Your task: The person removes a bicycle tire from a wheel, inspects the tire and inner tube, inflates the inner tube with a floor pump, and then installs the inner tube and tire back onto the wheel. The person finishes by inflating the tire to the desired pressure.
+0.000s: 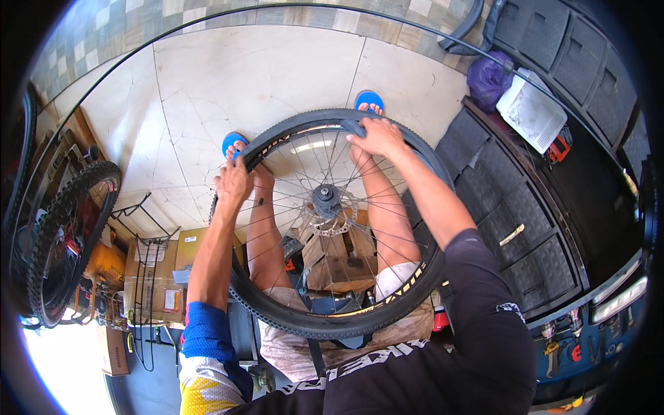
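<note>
A bicycle wheel [325,196] with a black knobby tire [346,325], thin spokes and a brake disc stands tilted across my lap, between my bare legs. My left hand [234,183] grips the tire at its left side, fingers curled over the tread. At the far right of the rim, my right hand [377,137] closes on a smooth dark grey strip [353,127] that looks like inner tube. A similar smooth dark band runs along the tire to the right of that hand. Its fingertips are partly hidden.
Another bicycle wheel [72,242] stands at the left, near cardboard boxes [149,277] and a black wire rack [142,218]. Black storage panels [505,200], a white basket [531,111] and a purple bag [489,79] are at the right. Tools [574,346] hang lower right.
</note>
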`<state>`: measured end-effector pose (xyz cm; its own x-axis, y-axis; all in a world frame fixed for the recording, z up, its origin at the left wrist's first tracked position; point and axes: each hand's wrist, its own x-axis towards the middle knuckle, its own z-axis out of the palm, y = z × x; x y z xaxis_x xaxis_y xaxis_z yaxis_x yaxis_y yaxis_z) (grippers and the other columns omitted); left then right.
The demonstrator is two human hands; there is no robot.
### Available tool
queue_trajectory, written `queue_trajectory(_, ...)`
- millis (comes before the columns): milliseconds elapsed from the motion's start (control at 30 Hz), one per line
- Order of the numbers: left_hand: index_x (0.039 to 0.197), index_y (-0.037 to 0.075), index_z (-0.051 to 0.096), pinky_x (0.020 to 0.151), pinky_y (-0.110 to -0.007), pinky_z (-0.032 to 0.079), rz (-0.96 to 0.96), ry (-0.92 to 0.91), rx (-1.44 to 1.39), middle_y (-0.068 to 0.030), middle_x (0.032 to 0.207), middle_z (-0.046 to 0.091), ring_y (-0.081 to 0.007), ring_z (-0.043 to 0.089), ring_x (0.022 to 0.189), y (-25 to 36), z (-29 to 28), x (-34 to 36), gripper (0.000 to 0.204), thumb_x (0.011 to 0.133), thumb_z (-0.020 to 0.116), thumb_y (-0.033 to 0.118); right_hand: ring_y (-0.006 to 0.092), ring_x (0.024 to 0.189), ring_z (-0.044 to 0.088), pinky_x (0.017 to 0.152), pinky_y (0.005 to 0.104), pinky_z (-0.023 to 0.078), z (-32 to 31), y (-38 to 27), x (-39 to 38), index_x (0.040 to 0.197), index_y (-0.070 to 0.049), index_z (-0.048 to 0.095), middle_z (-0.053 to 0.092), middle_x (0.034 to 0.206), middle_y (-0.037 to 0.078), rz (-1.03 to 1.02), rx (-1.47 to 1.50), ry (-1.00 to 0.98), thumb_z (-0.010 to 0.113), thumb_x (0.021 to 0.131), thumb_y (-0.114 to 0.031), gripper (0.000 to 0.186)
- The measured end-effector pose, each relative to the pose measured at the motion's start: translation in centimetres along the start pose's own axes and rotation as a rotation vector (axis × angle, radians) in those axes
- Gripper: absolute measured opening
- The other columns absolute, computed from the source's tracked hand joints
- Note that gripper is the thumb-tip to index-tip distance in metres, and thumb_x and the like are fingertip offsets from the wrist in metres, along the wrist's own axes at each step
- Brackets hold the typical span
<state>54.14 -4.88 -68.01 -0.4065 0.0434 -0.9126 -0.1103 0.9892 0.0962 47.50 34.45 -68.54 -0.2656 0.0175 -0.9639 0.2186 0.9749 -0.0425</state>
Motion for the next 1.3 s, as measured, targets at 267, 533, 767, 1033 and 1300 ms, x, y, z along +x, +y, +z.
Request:
queue_trajectory(267, 0.136, 0.006, 0.063, 0.1, -0.051, 0.053, 0.663, -0.148, -0.471, -0.0214, 0.128, 0.068, -0.0411, 0.066, 0.117, 20.9, -6.5, -13.1, 0.051, 0.097, 0.069, 0.038, 0.0399, 0.126, 0.06, 0.106, 0.0505, 0.048, -2.6, 13.0, -4.9, 0.128, -0.021, 0.072, 0.058, 0.137, 0.02, 0.099, 0.174, 0.092, 0.074, 0.089, -0.056, 0.053)
queue_trajectory(533, 0.151, 0.0, 0.045, 0.103, -0.052, 0.052, 0.399, 0.096, -0.515, -0.0376, 0.143, 0.051, -0.051, 0.06, 0.123, 29.4, -1.4, -6.8, 0.067, 0.095, 0.068, 0.029, 0.0312, 0.114, 0.071, 0.096, 0.0425, 0.057, -5.1, 8.5, -3.5, 0.116, -0.009, 0.075, 0.074, 0.119, 0.015, 0.038, -0.481, -0.029, 0.079, 0.085, -0.022, 0.033)
queue_trajectory(767, 0.162, 0.002, 0.027, 0.117, -0.051, 0.041, 0.385, -0.025, -0.652, -0.0429, 0.155, 0.035, -0.0541, 0.041, 0.143, 30.0, 2.9, -2.7, 0.081, 0.095, 0.067, 0.025, 0.0368, 0.102, 0.075, 0.087, 0.0463, 0.061, -3.5, 8.6, -4.8, 0.104, -0.002, 0.076, 0.077, 0.107, 0.021, -0.023, -0.342, 0.108, 0.066, 0.086, -0.004, 0.02)
queue_trajectory(1033, 0.164, -0.002, 0.017, 0.121, -0.057, 0.035, 0.495, -0.226, -0.514, -0.0352, 0.163, 0.027, -0.0484, 0.029, 0.152, 32.2, 4.4, -1.2, 0.09, 0.097, 0.065, 0.036, 0.0403, 0.092, 0.076, 0.08, 0.0487, 0.062, -3.2, 6.9, -9.4, 0.104, 0.002, 0.071, 0.075, 0.101, 0.024, -0.114, -0.308, 0.216, 0.066, 0.088, -0.008, 0.019)
queue_trajectory(1300, 0.165, 0.025, 0.029, 0.116, -0.064, 0.038, 0.674, -0.409, -0.108, -0.0184, 0.17, 0.027, -0.0445, 0.028, 0.155, 31.4, 1.0, 0.2, 0.076, 0.099, 0.063, 0.04, 0.0433, 0.084, 0.074, 0.075, 0.0533, 0.059, -1.8, 7.6, -10.1, 0.106, -0.001, 0.069, 0.072, 0.102, 0.023, -0.082, -0.253, 0.317, 0.069, 0.088, -0.016, 0.023)
